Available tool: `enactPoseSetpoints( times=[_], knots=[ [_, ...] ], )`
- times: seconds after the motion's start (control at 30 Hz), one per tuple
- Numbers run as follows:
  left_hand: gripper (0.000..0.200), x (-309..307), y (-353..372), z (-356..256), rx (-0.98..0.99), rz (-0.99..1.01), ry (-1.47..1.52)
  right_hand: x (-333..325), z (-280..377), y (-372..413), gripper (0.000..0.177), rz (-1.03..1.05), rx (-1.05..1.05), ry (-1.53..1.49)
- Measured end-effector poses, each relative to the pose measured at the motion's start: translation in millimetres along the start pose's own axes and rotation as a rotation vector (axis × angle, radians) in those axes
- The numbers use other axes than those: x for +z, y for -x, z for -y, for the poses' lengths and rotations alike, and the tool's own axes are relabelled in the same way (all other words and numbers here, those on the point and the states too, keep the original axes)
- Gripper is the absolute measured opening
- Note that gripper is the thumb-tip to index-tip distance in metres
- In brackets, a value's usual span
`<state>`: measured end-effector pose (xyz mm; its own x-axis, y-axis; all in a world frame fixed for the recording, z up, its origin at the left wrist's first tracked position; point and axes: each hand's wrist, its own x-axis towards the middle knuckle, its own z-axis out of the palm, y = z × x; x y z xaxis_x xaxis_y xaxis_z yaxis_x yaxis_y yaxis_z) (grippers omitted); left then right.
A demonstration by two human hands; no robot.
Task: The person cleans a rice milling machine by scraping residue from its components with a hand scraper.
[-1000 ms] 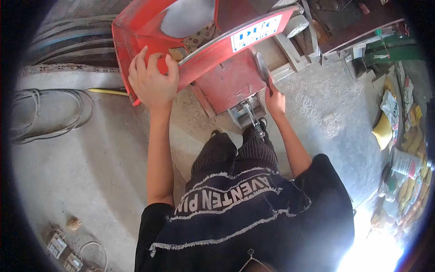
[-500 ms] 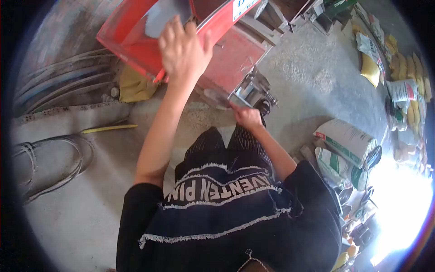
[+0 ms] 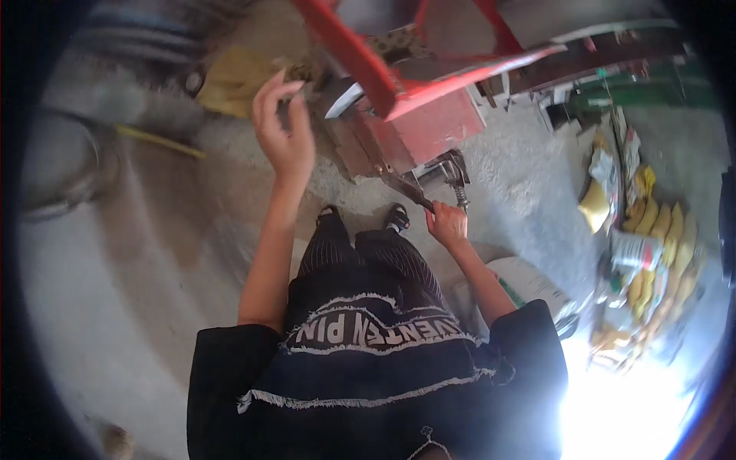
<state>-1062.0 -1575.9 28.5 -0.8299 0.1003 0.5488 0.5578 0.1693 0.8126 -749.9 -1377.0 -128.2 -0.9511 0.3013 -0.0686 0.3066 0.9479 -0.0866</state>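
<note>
My left hand (image 3: 285, 138) is raised in the air at the left of the red hopper (image 3: 452, 92), its fingers loosely curved and apart with nothing in them. My right hand (image 3: 448, 224) closes around the end of a dark metal lever (image 3: 406, 188) on the front of the red machine body (image 3: 437, 130). Beside that hand is a metal bracket with a spring (image 3: 460, 192). The hopper sits above the machine body, and the top of the frame cuts off part of it.
A yellow sack (image 3: 234, 80) lies behind my left hand. On the floor at left are a yellow rod (image 3: 161, 142) and a coiled hose (image 3: 100, 165). A white sack (image 3: 529, 284) is by my right forearm. Several yellow bags (image 3: 667, 230) are stacked at right, near bright glare.
My left hand has come away from the hopper to the left. My right hand is now lower right, around the lever. The view has shifted, and the hopper appears farther right and tilted differently.
</note>
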Motion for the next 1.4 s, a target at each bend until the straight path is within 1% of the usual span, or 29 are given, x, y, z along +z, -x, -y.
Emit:
enactPoseSetpoints(
  times=[0.03,0.07,0.13,0.17,0.2,0.23,0.3,0.33,0.37,0.4,0.43,0.47,0.57,0.6,0.67,0.7,0.73,0.8,0.83,0.87,0.93,1.0,1.07,1.13,1.2,1.27,1.3,1.33,1.4],
  knots=[
    [0.014,-17,25,25,-0.166,-0.027,-0.034,0,-2,-8,0.045,-0.040,-0.085,0.001],
    [0.014,-32,55,50,-0.334,-0.062,-0.063,-4,-2,-22,0.045,-0.012,-0.139,0.012],
    [0.014,-61,121,88,-0.478,-0.005,-0.307,-25,11,-63,0.039,0.062,-0.140,0.069],
    [0.015,-73,153,97,-0.603,0.004,-0.343,-28,15,-84,0.039,0.077,-0.202,0.090],
    [0.016,-81,185,102,-0.730,0.011,-0.370,-28,19,-104,0.038,0.123,-0.206,0.133],
    [0.016,-88,219,109,-0.771,-0.050,-0.372,-26,23,-122,0.037,0.169,-0.212,0.181],
    [0.019,-90,281,111,-0.846,-0.017,-0.537,-16,35,-153,0.039,0.220,-0.309,0.241],
    [0.019,-85,304,107,-0.904,-0.078,-0.540,-11,38,-160,0.040,0.264,-0.336,0.277],
    [0.019,-80,326,100,-0.997,-0.082,-0.537,-7,39,-160,0.042,0.266,-0.366,0.265],
    [0.020,-76,347,91,-1.081,-0.081,-0.535,-18,39,-158,0.042,0.293,-0.433,0.283],
    [0.021,-65,367,84,-1.167,-0.138,-0.532,-38,42,-153,0.041,0.385,-0.439,0.307],
    [0.021,-54,383,77,-1.194,-0.176,-0.538,-49,40,-146,0.041,0.470,-0.432,0.333],
    [0.019,-13,434,56,-1.236,-0.356,-0.533,-64,14,-124,0.040,0.491,-0.601,0.381],
    [0.019,-1,450,53,-1.261,-0.380,-0.526,-62,18,-126,0.040,0.501,-0.628,0.400],
    [0.019,20,466,39,-1.208,-0.351,-0.526,-56,41,-134,0.035,0.463,-0.601,0.421],
    [0.019,22,473,40,-1.171,-0.329,-0.511,-37,47,-146,0.028,0.435,-0.553,0.512],
    [0.019,20,473,46,-1.170,-0.359,-0.511,-31,62,-159,0.028,0.421,-0.577,0.518],
    [0.018,17,477,49,-1.212,-0.391,-0.464,-38,89,-169,0.024,0.315,-0.615,0.494],
    [0.019,14,474,50,-1.244,-0.424,-0.465,-51,104,-168,0.023,0.313,-0.626,0.529],
    [0.019,15,478,48,-1.260,-0.439,-0.451,-56,103,-168,0.023,0.317,-0.642,0.549],
    [0.016,9,476,57,-1.319,-0.473,-0.479,-66,103,-172,0.024,0.388,-0.582,0.627],
    [0.017,6,484,60,-1.350,-0.465,-0.461,-68,106,-166,0.024,0.382,-0.613,0.692],
    [0.022,1,487,60,-1.386,-0.453,-0.383,-59,110,-168,0.023,0.382,-0.628,0.758],
    [0.022,-4,488,62,-1.386,-0.460,-0.391,-52,123,-172,0.023,0.306,-0.634,0.764],
    [0.022,-11,489,61,-1.359,-0.499,-0.386,-59,143,-173,0.024,0.281,-0.669,0.763],
    [0.022,-8,499,70,-1.381,-0.538,-0.345,-61,157,-174,0.023,0.271,-0.611,0.785],
    [0.021,-6,503,77,-1.408,-0.581,-0.306,-61,165,-171,0.031,0.271,-0.605,0.749],
    [0.021,-6,496,78,-1.405,-0.594,-0.302,-50,165,-176,0.031,0.262,-0.613,0.753],
    [0.019,-5,472,72,-1.436,-0.691,-0.193,-3,140,-193,0.043,0.267,-0.667,0.616]
  ],
)
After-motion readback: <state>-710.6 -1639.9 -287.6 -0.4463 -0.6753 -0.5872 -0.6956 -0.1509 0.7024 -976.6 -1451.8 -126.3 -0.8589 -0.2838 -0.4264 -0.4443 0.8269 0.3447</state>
